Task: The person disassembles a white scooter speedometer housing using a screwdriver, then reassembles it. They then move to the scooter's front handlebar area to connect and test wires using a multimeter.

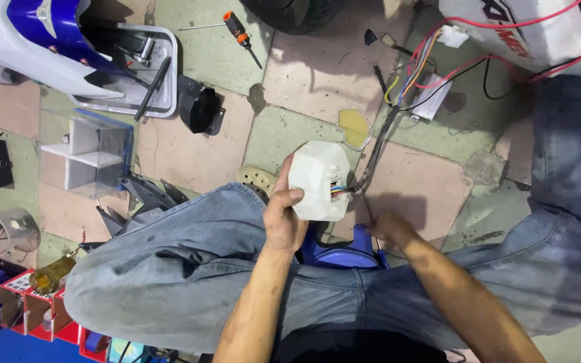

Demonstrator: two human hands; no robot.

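Observation:
My left hand [284, 215] grips a white plastic housing [321, 180] above my knees. A bundle of coloured wires leaves its right side and joins a black cable [376, 151] that runs up to a small silver box [432, 97]. My right hand [390, 228] is closed low beside the housing, pinching something thin near the cable; what it pinches is too small to tell. I sit on a blue stool [344, 252] in blue jeans.
On the tiled floor lie an orange-handled screwdriver [240, 33], a grey tray [146, 70] with tools, a black plastic part [201, 107], a clear divided box [89, 154] and a yellowish lens [354, 126]. White and blue scooter panels [35, 40] lie at top left.

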